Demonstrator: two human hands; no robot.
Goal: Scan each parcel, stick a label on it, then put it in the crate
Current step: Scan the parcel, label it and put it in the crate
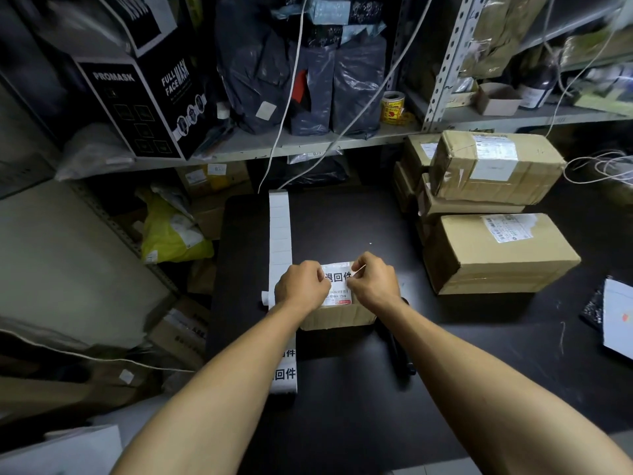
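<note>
Between the two hands, on top of a small cardboard parcel (337,317), lies a white label (337,281) with large black characters — it sits over the parcel's printed slip so the new marking covers the old. The left hand (301,284) has its fingers curled down on the label's left edge, pinning it so it cannot slide, while the right hand (373,281) pinches a thin white strip at the label's upper right corner, probably peeling backing or smoothing the corner flat. The hands are close together, nearly touching over the label. The parcel rests flat on the dark table (342,221), directly ahead of the person, which gives a firm surface to press against.

Just left of the left hand runs a long strip of label backing (280,231), with more printed labels nearer the body — kept within easy reach for the next parcel. Right of the right hand, well apart, stands a stack of brown boxes (489,214), likely waiting their turn. A dark object lies on the table beside the right forearm; I cannot tell what it is. No crate is identifiable.
</note>
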